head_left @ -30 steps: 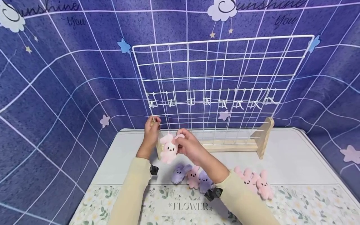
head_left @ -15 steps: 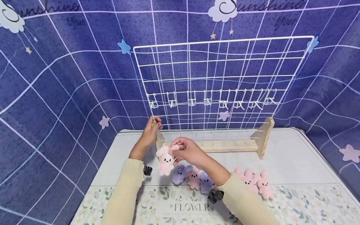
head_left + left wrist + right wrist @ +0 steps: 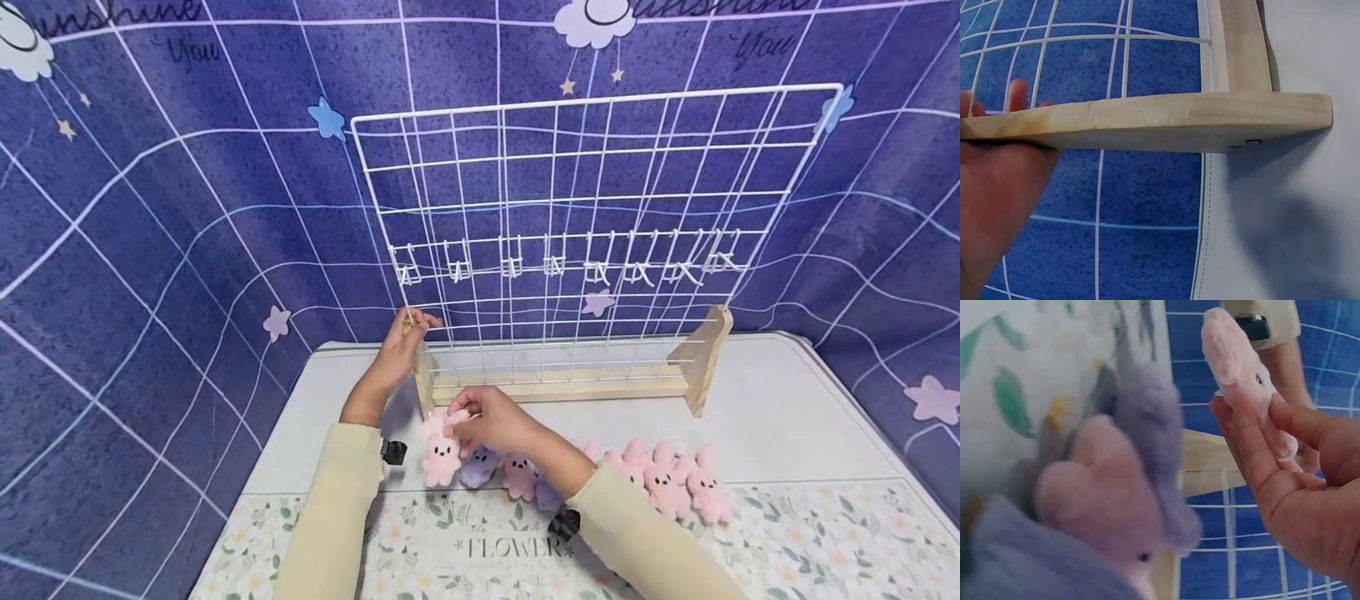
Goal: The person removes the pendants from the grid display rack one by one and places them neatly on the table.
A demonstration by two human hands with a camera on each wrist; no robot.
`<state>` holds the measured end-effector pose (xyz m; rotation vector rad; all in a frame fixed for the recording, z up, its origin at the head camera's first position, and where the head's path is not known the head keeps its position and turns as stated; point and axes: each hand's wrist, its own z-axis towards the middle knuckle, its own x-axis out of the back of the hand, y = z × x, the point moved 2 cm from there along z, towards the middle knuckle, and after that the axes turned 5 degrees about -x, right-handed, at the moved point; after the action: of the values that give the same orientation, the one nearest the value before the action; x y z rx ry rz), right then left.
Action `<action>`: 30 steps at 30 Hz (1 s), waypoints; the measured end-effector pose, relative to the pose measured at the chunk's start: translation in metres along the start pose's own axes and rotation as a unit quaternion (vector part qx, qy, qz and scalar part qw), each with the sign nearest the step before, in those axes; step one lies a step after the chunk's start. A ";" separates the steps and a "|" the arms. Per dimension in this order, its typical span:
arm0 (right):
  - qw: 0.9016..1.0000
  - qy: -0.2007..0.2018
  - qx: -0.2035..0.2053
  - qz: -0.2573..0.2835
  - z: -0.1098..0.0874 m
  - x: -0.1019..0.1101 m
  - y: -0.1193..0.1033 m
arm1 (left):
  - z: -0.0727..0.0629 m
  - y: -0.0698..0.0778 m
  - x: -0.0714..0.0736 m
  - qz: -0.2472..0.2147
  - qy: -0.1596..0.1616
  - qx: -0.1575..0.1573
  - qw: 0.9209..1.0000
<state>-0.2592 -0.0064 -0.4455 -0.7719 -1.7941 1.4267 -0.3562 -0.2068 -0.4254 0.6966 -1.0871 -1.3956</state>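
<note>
My right hand (image 3: pixel 491 425) pinches a small pink plush bunny (image 3: pixel 441 458) by the head and ear, low over the table at the left of the plush row. In the right wrist view the bunny (image 3: pixel 1232 353) sits between thumb and fingers. My left hand (image 3: pixel 392 357) grips the left wooden upright of a white wire grid rack (image 3: pixel 525 317). The left wrist view shows the thumb side below the wooden upright (image 3: pixel 1147 115) and fingertips beyond it. Beside the held bunny lie a purple plush (image 3: pixel 478 468) and a pink plush (image 3: pixel 519 475); my right arm partly hides another purple one.
Several white hooks (image 3: pixel 553 265) hang in a row across the grid. More pink plush bunnies (image 3: pixel 667 483) lie to the right of my right forearm. The white table (image 3: pixel 780 408) has a floral mat (image 3: pixel 825 533) at the front, and a blue patterned curtain (image 3: pixel 187 275) surrounds it.
My right hand has moved down with the pink bunny, away from the grid and closer to the table. My left hand stays on the upright.
</note>
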 end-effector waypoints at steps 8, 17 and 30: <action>0.998 0.018 -0.046 -0.030 0.008 -0.010 0.023 | -0.003 0.000 -0.003 -0.014 0.036 0.025 0.999; 0.993 0.037 -0.043 -0.104 0.009 -0.012 0.030 | 0.003 -0.002 -0.003 -0.009 0.042 0.018 0.999; 0.972 0.085 -0.008 -0.218 -0.001 -0.015 0.019 | 0.001 -0.003 -0.010 -0.052 0.074 0.003 0.996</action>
<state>-0.2495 -0.0139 -0.4668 -0.4523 -1.7107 1.0279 -0.3571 -0.1972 -0.4297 0.8573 -0.9489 -1.4055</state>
